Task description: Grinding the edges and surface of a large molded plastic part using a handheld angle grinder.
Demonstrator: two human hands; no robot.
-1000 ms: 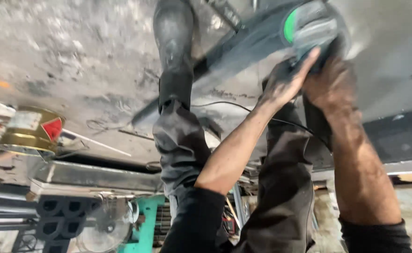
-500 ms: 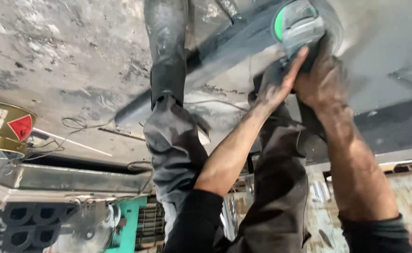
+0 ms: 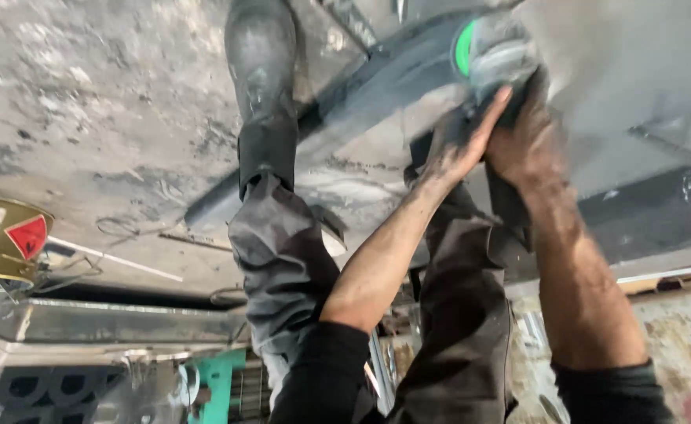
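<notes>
Both my hands hold a grey power grinder with a green ring (image 3: 483,51) near the top right of the head view. My left hand (image 3: 463,149) presses against its underside, fingers stretched along the body. My right hand (image 3: 528,145) wraps the rear of the tool. The tool lies against a long dark metal beam (image 3: 377,94) and a grey metal sheet (image 3: 628,86). My black boot (image 3: 263,86) and grey trouser legs (image 3: 283,267) stand on the stained concrete floor (image 3: 86,102) below my arms.
A gold-coloured can with a red diamond label (image 3: 4,235) sits at the left edge. Thin rods and wire (image 3: 118,255) lie on the floor beside it. A metal channel (image 3: 118,326), a teal part (image 3: 220,377) and black blocks (image 3: 39,392) crowd the bottom left.
The view has shifted right and slightly up, so the can slid to the left edge. My hands keep the same hold on the grinder against the beam.
</notes>
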